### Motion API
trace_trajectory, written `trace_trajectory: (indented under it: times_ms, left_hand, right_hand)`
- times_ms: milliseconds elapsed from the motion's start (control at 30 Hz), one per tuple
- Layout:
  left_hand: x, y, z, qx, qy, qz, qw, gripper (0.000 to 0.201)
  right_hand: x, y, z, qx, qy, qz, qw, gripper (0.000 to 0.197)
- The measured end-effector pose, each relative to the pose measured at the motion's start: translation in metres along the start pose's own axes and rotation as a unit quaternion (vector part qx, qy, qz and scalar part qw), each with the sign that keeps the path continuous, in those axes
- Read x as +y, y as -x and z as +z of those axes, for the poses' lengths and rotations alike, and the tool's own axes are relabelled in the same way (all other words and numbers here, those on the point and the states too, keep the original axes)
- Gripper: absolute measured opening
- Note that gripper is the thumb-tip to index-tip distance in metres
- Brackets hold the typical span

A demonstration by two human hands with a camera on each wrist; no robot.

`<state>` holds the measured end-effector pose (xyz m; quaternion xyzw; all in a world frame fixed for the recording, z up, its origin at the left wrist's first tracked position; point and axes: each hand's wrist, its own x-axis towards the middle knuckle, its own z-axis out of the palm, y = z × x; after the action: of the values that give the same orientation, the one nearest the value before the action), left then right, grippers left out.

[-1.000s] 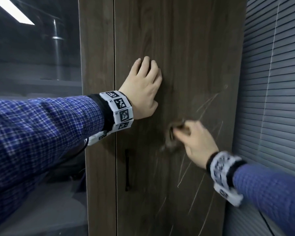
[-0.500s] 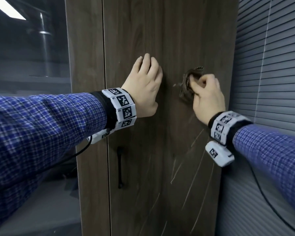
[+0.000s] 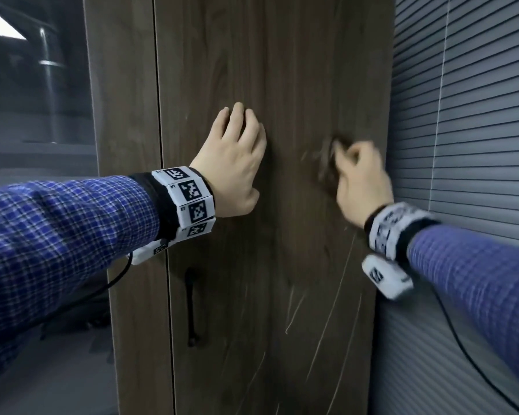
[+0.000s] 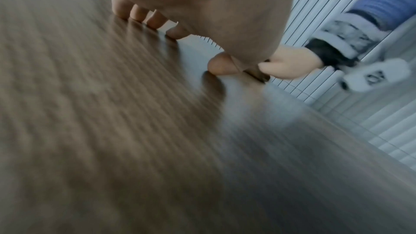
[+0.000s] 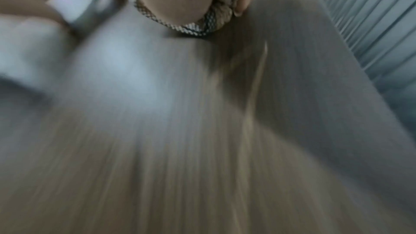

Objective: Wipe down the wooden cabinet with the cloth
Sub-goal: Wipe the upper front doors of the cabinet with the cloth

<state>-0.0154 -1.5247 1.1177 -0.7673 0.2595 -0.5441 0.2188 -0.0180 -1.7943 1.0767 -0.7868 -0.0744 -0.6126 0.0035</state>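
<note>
The dark wooden cabinet door (image 3: 282, 70) fills the middle of the head view, with pale streaks low on its right half. My left hand (image 3: 237, 151) lies flat against the door, fingers straight and pointing up; its fingertips (image 4: 139, 15) touch the wood. My right hand (image 3: 360, 172) is to the right of it at about the same height, blurred, gripping a bunched checked cloth (image 3: 327, 166) against the door. In the right wrist view the cloth (image 5: 216, 19) is wadded between thumb and fingers and pressed on the wood (image 5: 202, 131).
A slim black handle (image 3: 190, 307) hangs on the door's left edge below my left wrist. A glass panel (image 3: 33, 145) stands left of the cabinet frame. Closed grey blinds (image 3: 477, 115) run close along the door's right edge. A cable (image 3: 477, 363) trails from my right wrist.
My right hand swept the cloth from low centre up to the upper right of the door, and has now dropped slightly. My left hand stayed pressed flat on the door.
</note>
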Motion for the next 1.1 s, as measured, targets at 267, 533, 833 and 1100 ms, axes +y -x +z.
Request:
trace_trajectory:
  times_ms: [267,533,833,1100]
  left_hand:
    - [-0.007,0.004,0.0,0.006,0.005,0.018,1.0,0.095]
    - [-0.008,0.001,-0.002,0.007,-0.006,0.03,1.0,0.096]
    - [-0.008,0.009,0.006,0.012,0.015,0.021,1.0,0.096]
    - [-0.002,0.015,0.01,0.011,0.025,0.015,1.0,0.094]
  right_hand:
    - [0.014,0.057,0.012,0.002,-0.01,0.079,0.997,0.049]
    - [0.032,0.113,0.006,-0.127,-0.013,0.013,0.992,0.055]
    - [0.013,0.026,0.008,0.015,-0.005,0.055,0.998,0.053]
    - [-0.016,0.243,0.037,-0.196,-0.057,-0.09,0.975,0.055]
